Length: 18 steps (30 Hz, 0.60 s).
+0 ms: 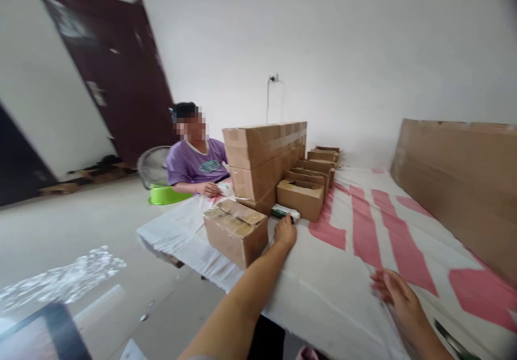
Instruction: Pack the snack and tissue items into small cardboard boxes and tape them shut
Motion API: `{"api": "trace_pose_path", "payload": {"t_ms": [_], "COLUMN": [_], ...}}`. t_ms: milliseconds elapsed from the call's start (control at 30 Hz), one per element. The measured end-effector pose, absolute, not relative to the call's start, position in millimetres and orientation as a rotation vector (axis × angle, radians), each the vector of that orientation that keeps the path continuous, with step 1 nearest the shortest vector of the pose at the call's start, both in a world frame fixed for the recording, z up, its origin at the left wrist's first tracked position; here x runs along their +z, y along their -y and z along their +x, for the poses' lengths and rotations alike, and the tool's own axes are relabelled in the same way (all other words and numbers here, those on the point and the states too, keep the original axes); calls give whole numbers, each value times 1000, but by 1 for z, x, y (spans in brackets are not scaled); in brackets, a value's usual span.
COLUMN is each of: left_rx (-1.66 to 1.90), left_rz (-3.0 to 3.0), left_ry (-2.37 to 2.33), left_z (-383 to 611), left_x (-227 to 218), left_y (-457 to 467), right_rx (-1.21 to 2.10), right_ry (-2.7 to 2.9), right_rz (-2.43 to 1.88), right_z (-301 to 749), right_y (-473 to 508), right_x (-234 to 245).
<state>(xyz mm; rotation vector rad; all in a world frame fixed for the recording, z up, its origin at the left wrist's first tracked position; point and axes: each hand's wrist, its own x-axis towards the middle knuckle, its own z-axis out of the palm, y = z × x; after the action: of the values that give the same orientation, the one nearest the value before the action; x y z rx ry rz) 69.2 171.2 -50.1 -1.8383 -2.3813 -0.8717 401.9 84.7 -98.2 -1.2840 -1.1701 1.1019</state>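
Observation:
My left hand (285, 233) reaches across the table to a small white and dark green tube (287, 211), its fingers closed at the tube's near side. The fingertips are partly hidden behind the hand. The tube lies between a closed cardboard box (236, 231) and an open-topped cardboard box (301, 198). My right hand (399, 293) hovers over the near right part of the table, thumb and loosely bent fingers apart, holding nothing. A dark, narrow object (452, 341) lies beside the right wrist; its kind is unclear.
Stacked taped boxes (266, 158) and a row of open boxes (319, 166) run towards the wall. A large cardboard sheet (456, 182) stands at right. A co-worker in a purple shirt (196, 166) sits beyond the table (323, 290), holding a small white item (225, 189).

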Motion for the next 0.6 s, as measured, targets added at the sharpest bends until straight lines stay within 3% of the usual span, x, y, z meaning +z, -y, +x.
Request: {"api": "trace_pose_path", "payload": {"t_ms": [233, 400, 600], "left_rx": [-1132, -1294, -1420], "left_rz": [-2287, -2676, -2895], "left_ry": [2150, 1790, 1445], "left_z": [160, 223, 218], "left_x": [-52, -73, -85], "left_y": [-133, -95, -95], "right_rx": [1593, 1680, 1672], "right_ry": [904, 968, 1074], "right_rz": [-763, -689, -720], "right_z": [393, 397, 396], "right_y": [-73, -70, -71], "right_x": [-66, -69, -73]}}
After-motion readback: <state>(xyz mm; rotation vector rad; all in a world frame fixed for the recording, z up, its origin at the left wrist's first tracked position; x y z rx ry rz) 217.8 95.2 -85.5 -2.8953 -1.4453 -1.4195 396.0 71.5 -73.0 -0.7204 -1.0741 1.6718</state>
